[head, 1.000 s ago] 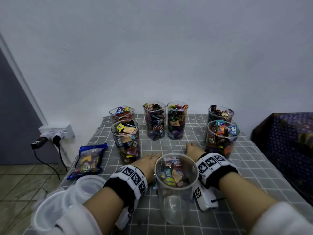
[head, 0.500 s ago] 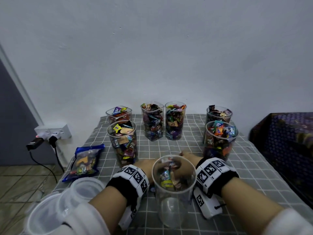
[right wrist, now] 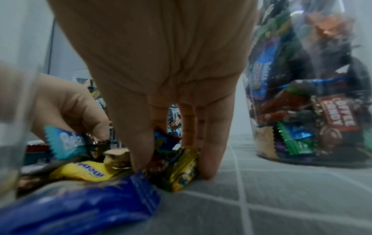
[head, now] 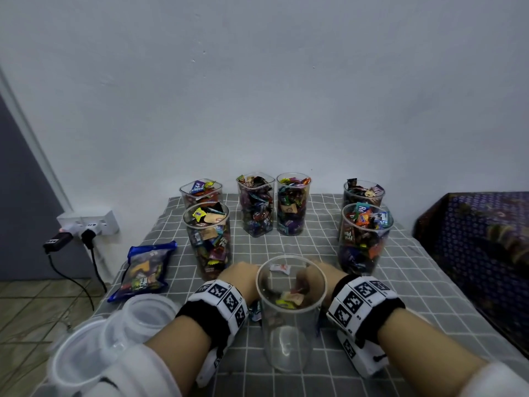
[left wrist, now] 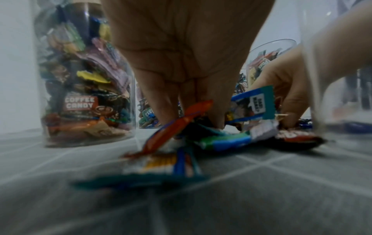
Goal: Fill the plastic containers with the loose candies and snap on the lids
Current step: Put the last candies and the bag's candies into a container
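Nearest the front edge of the tabletop stands the empty cup, clear and tall, nothing in it. Just behind it lies the pile of candies, small bright foil wrappers, slippery and light. The left hand and right hand come at the pile from either side, fingers curled down into the wrappers and closing on them. To do this well, I would squeeze the heap between both hands, lift it together, and tip it over the rim without knocking the cup. Six filled cups stand toward the back edge, still unlidded.
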`<state>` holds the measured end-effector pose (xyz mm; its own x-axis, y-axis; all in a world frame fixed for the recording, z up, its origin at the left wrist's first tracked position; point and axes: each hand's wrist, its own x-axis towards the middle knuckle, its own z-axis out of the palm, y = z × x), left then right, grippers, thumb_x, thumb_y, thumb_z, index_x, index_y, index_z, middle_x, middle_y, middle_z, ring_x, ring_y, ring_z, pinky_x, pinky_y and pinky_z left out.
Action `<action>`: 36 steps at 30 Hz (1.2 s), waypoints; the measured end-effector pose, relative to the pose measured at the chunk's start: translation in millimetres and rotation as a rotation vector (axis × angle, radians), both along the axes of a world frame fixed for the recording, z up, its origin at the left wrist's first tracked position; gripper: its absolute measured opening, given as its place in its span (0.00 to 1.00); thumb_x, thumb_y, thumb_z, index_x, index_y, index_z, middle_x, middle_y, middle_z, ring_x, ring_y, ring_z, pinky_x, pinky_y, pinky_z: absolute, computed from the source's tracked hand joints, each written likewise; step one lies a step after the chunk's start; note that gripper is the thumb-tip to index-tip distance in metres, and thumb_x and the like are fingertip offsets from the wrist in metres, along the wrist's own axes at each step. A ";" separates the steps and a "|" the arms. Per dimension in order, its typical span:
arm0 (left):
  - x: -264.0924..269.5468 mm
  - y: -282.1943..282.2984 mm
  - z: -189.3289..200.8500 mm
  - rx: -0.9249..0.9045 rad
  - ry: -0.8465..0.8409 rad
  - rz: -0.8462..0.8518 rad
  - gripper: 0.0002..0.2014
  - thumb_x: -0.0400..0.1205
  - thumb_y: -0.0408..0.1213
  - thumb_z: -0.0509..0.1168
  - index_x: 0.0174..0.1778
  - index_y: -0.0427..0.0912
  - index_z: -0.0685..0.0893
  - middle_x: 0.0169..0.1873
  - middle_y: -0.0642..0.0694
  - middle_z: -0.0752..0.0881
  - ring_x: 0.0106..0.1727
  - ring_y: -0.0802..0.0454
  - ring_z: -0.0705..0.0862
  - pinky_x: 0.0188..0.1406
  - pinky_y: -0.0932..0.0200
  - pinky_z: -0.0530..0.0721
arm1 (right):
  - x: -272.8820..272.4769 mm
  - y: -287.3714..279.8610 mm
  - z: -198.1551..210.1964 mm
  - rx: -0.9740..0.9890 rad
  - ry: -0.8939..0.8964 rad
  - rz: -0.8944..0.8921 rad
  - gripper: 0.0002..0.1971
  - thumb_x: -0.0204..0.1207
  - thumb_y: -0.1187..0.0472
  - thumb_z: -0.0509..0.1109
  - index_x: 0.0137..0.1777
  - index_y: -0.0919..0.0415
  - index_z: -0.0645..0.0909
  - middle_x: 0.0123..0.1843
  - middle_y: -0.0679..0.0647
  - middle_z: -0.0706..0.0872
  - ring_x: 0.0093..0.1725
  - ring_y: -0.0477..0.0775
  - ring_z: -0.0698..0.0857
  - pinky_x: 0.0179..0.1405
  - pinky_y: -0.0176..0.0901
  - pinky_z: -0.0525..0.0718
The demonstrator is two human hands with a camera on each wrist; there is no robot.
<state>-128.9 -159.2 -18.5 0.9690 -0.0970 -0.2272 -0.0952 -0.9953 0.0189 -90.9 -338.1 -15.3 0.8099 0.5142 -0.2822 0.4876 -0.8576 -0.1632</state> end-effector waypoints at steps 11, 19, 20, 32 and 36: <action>-24.4 2.8 18.1 -0.180 -0.126 0.103 0.11 0.81 0.39 0.62 0.55 0.44 0.86 0.53 0.41 0.87 0.57 0.43 0.83 0.51 0.56 0.78 | -12.3 -14.2 10.0 0.074 -0.055 -0.094 0.12 0.78 0.59 0.66 0.60 0.56 0.82 0.60 0.57 0.85 0.61 0.58 0.82 0.57 0.43 0.80; -36.4 6.4 22.5 -0.462 -0.353 0.238 0.09 0.77 0.35 0.67 0.52 0.43 0.87 0.49 0.45 0.88 0.54 0.47 0.83 0.52 0.55 0.80 | -20.4 -27.6 14.6 0.348 -0.101 -0.208 0.07 0.73 0.65 0.70 0.50 0.61 0.84 0.53 0.56 0.85 0.55 0.56 0.83 0.54 0.46 0.82; -37.2 6.9 22.8 -0.497 -0.381 0.256 0.07 0.77 0.36 0.68 0.49 0.43 0.87 0.47 0.45 0.88 0.52 0.47 0.84 0.51 0.55 0.81 | -21.9 -29.0 17.0 0.377 -0.101 -0.217 0.08 0.73 0.66 0.71 0.51 0.61 0.84 0.53 0.55 0.84 0.55 0.55 0.82 0.55 0.48 0.83; -45.0 16.0 39.0 -0.899 -0.539 0.372 0.06 0.72 0.29 0.71 0.39 0.44 0.87 0.31 0.42 0.86 0.35 0.40 0.84 0.38 0.44 0.85 | -57.2 -31.7 87.1 0.838 -0.402 -0.199 0.08 0.70 0.71 0.70 0.38 0.56 0.79 0.41 0.49 0.78 0.43 0.50 0.76 0.39 0.35 0.72; -46.2 16.3 40.5 -1.020 -0.522 0.392 0.11 0.72 0.27 0.71 0.33 0.49 0.83 0.30 0.40 0.85 0.32 0.42 0.81 0.39 0.38 0.85 | -74.5 -19.5 96.7 0.895 -0.464 -0.090 0.07 0.69 0.71 0.69 0.38 0.58 0.80 0.38 0.44 0.77 0.39 0.40 0.74 0.38 0.26 0.69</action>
